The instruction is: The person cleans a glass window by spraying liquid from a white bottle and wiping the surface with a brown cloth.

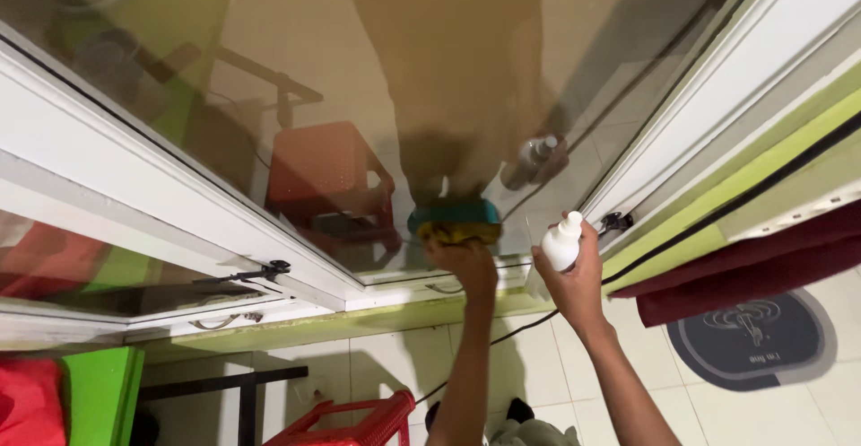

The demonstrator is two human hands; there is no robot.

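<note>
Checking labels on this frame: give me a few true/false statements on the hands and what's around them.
1. The left hand presses a sponge on the glass. True.
2. The right hand is empty. False: it holds a white bottle.
3. A red stool stands on the floor below. True.
4. The sponge is pink. False: teal and yellow.
5. The window handle is white. False: it is black.

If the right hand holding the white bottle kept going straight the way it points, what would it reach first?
Probably the window pane. The right hand holds the white bottle nozzle-first toward the glass, near the white frame; the bottle's reflection sits just ahead. Depth is uncertain.
</note>
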